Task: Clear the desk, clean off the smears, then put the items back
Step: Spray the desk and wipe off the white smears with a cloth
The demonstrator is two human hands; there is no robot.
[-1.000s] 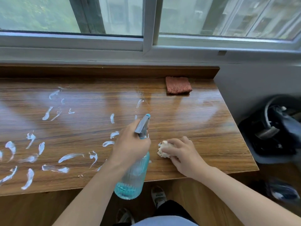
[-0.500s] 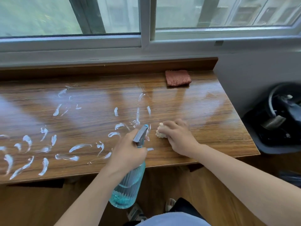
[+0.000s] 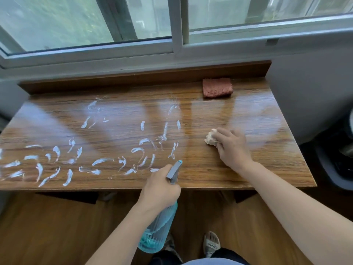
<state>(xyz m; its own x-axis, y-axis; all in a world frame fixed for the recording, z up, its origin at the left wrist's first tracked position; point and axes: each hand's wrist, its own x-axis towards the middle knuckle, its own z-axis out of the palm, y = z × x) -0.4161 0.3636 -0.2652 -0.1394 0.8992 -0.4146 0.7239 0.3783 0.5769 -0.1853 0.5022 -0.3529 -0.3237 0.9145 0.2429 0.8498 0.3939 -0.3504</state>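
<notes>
View: head camera, looking down at a wooden table (image 3: 238,169) under a window (image 3: 133,25).
Table: glossy wood-grain top, rectangular, with a raised back ledge; it fills the middle of the frame and reflects the panes.
Smears: white curved streaks (image 3: 99,161) spread over the left and centre of the top; the right part looks free of them, so the wiping is judged partly done.
Left hand: lower centre of frame (image 3: 160,188), fingers curled round the neck of the spray bottle.
Spray bottle: ribbed translucent teal body (image 3: 156,230) hanging below the front table edge, grey trigger head with a teal tip aimed at the nearest streaks; seemingly held ready to wet them.
Right hand: right of centre (image 3: 232,148), fingers bent over the wad, pressing it onto the top.
Wad: crumpled off-white paper or cloth (image 3: 210,138), soft and lumpy, touching the wood just right of the last streaks; seemingly placed to wipe leftward.
Folded cloth: reddish-brown, nubbly, rectangular (image 3: 217,90), at the upper right against the ledge, well apart from both hands.
Floor: wood-toned boards (image 3: 47,226) in the lower frame, a sandalled foot (image 3: 211,243) at the bottom.
Dark object: right edge (image 3: 336,165), too cropped to identify.
</notes>
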